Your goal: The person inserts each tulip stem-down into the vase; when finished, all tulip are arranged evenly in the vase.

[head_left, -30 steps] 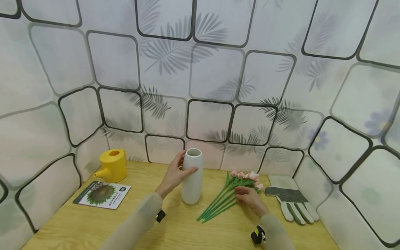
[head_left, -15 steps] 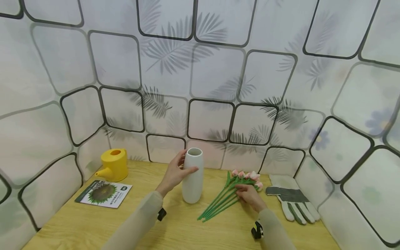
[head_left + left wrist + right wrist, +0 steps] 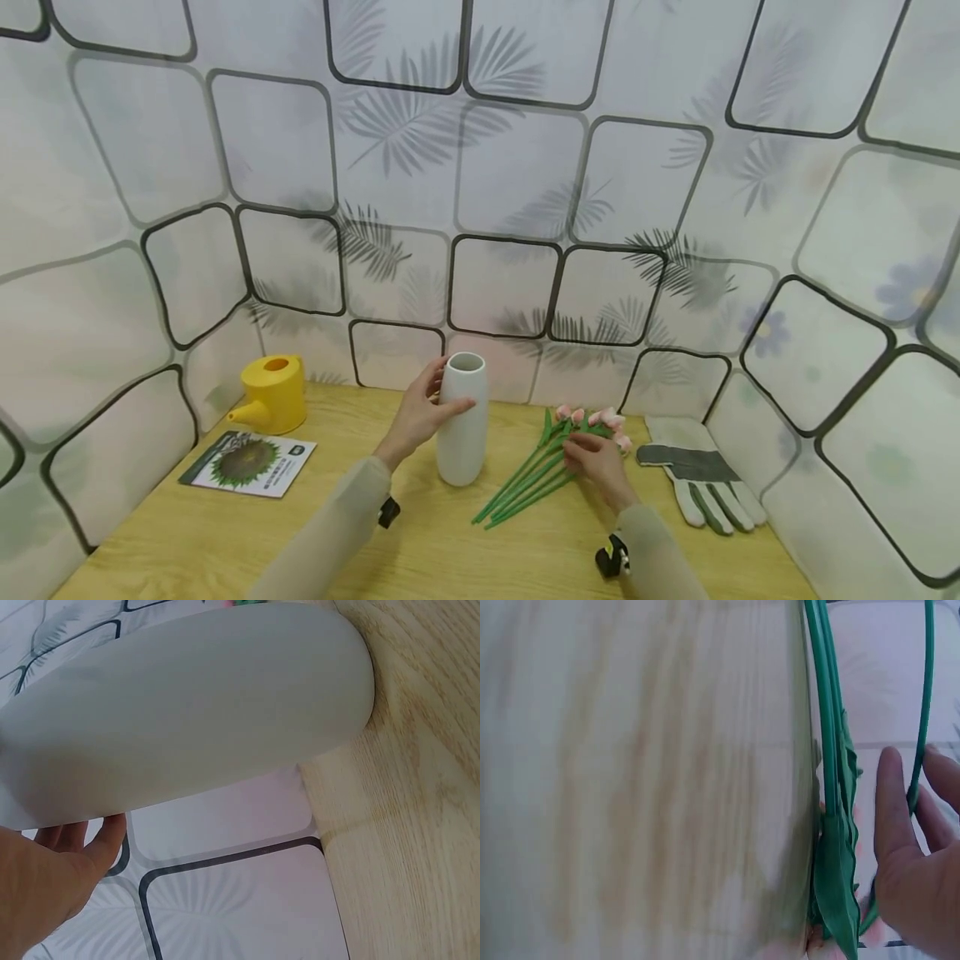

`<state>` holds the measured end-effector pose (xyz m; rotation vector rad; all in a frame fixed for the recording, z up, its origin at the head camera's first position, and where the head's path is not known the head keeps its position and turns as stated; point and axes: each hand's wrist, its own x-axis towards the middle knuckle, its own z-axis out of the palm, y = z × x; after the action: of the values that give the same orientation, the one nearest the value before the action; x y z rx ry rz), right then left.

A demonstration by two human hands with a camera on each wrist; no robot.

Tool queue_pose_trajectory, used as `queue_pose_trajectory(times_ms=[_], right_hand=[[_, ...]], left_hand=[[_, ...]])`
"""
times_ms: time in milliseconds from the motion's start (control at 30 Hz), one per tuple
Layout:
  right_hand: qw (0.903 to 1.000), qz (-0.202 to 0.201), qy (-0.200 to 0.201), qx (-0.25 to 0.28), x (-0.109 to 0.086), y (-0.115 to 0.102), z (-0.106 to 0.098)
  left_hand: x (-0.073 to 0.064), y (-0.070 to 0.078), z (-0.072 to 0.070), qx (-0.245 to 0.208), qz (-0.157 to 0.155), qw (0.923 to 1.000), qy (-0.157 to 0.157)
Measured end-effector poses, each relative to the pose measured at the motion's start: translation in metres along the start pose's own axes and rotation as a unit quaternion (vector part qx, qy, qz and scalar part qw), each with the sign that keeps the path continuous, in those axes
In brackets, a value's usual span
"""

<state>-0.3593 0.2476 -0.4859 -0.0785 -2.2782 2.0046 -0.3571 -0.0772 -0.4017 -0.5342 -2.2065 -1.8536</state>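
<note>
A tall white vase (image 3: 462, 433) stands upright on the wooden table, and my left hand (image 3: 420, 417) grips its upper part from the left. The thumb lies across its front; the other fingers are partly behind it. In the left wrist view the vase (image 3: 195, 712) fills the upper half, with part of the left hand (image 3: 56, 877) below. Pink tulips (image 3: 525, 479) with green stems lie right of the vase. My right hand (image 3: 600, 467) is at them, below the blooms. In the right wrist view, the right hand (image 3: 922, 855) pinches one stem (image 3: 928, 682), apart from the others.
A yellow watering can (image 3: 273, 396) stands at the back left, behind a seed packet (image 3: 251, 464) with a sunflower picture. A pair of grey and white work gloves (image 3: 701, 475) lies at the right. Patterned walls (image 3: 510, 287) close off the back and sides.
My right hand has risen slightly at the tulips, and its fingers have shifted on the stems. The left hand and the vase have stayed in place.
</note>
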Motion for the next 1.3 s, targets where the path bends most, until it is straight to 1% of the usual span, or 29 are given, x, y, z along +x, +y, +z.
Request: queue_pose_trajectory(times_ms=[67,167,333,400,433,467,600,633,667,767,967,1133,1300], right_hand=[[0.9997,-0.001,0.016,0.019,-0.001,-0.001,0.001],[0.9981,-0.004,0.031,0.054,-0.003,-0.003,0.004],[0.9938,-0.007,0.061,0.093,-0.006,-0.008,0.007],[0.9903,-0.009,0.075,0.117,-0.006,-0.009,0.008],[0.9881,-0.007,0.08,0.131,-0.007,-0.01,0.008],[0.9858,-0.004,0.083,0.146,-0.007,-0.011,0.007],[0.9775,0.009,0.077,0.196,-0.01,-0.017,0.007],[0.9769,0.011,0.073,0.2,-0.011,-0.019,0.007],[0.9758,0.011,0.069,0.207,-0.012,-0.021,0.008],[0.9732,0.009,0.063,0.221,-0.012,-0.028,0.008],[0.9627,-0.006,0.082,0.258,-0.01,-0.043,0.009],[0.9529,-0.002,0.088,0.29,-0.011,-0.056,0.011],[0.9506,-0.009,0.088,0.298,-0.014,-0.07,0.014]], left_hand=[[0.0,0.0,0.0,-0.002,-0.001,1.0,-0.001],[-0.001,-0.001,0.0,-0.003,-0.001,1.0,-0.002],[-0.003,-0.001,0.001,0.004,-0.011,0.9999,0.002],[-0.005,-0.002,0.001,0.007,-0.014,0.9999,0.003],[-0.008,0.003,0.001,0.007,-0.017,0.9998,0.002],[-0.008,0.003,0.001,0.007,-0.017,0.9998,0.002],[-0.009,0.002,0.001,0.013,-0.006,0.9999,0.005],[-0.009,0.002,0.001,0.015,-0.005,0.9999,0.005],[-0.006,-0.003,0.001,0.018,0.0,0.9998,0.007],[-0.003,-0.002,0.001,0.023,0.001,0.9997,0.01],[0.004,0.001,0.003,0.031,0.011,0.9994,0.0],[0.004,0.0,0.002,0.032,0.007,0.9995,0.002],[0.002,-0.001,0.0,0.04,-0.001,0.9992,0.009]])
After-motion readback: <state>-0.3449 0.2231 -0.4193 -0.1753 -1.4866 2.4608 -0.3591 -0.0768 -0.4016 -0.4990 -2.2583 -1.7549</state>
